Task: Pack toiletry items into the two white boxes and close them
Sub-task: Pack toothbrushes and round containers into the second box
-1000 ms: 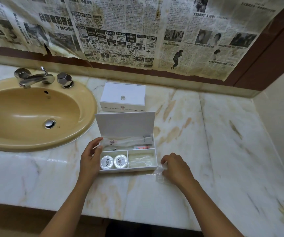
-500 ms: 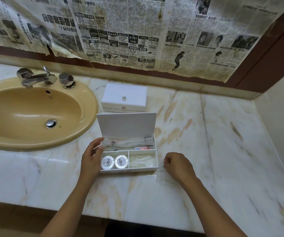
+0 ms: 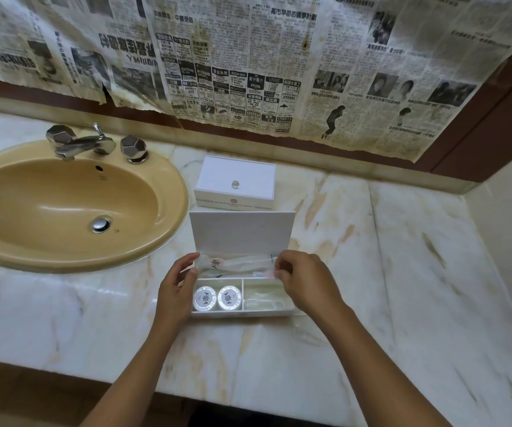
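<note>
An open white box [image 3: 242, 313] sits on the marble counter with its lid [image 3: 242, 232] standing upright behind it. Two round wrapped soaps [image 3: 204, 298] fill its front left compartment, and a clear packet [image 3: 261, 298] lies in the front right one. A long toothbrush packet [image 3: 236, 263] lies across the back compartment. My left hand [image 3: 176, 291] holds the box's left end. My right hand [image 3: 307, 282] is over the right end, fingers curled, pinching the end of the toothbrush packet. A second white box [image 3: 236, 177] stands closed behind the lid.
A clear plastic wrapper [image 3: 307, 332] lies on the counter beside the box's front right corner. A tan sink [image 3: 64, 211] with a chrome tap [image 3: 82, 143] is at the left. A side wall [image 3: 510, 241] bounds the counter on the right, and newspaper covers the back wall.
My right hand left the clear wrapper on the counter and moved up and left to the box's right end, onto the toothbrush packet. My left hand stayed at the box's left end.
</note>
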